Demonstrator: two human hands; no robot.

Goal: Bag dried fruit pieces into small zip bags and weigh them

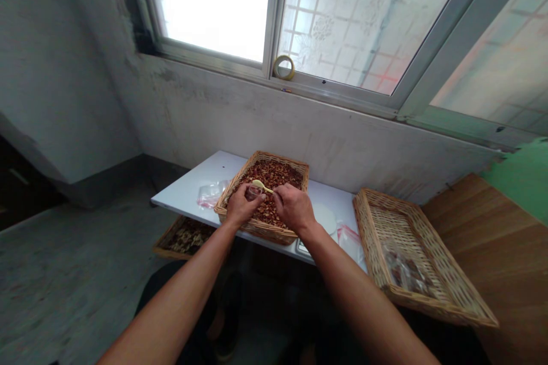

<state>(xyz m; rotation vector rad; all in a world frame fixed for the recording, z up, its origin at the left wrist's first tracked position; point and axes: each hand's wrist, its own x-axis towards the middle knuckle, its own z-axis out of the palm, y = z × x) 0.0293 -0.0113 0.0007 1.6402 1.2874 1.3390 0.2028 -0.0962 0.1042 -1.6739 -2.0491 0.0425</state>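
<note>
A wicker basket [305, 174] on the white table holds reddish-brown dried pieces [274, 174]. Over it, my left hand [241, 205] is closed around a small clear container [254, 193], perhaps a bag, with reddish contents; its exact kind is hard to make out. My right hand [294, 206] grips the handle of a pale yellow spoon [259, 184]. The spoon's bowl lies at the container's mouth, close to my left fingertips. What the spoon carries, if anything, is too small to tell.
Clear plastic bags [210, 194] lie left on the table [188, 187], more bags [351, 242] at right. Beside my right wrist is a white scale [302, 247], partly hidden. A second wicker basket [363, 228] holds filled bags [405, 268]. Below, another basket [165, 248] holds paler pieces.
</note>
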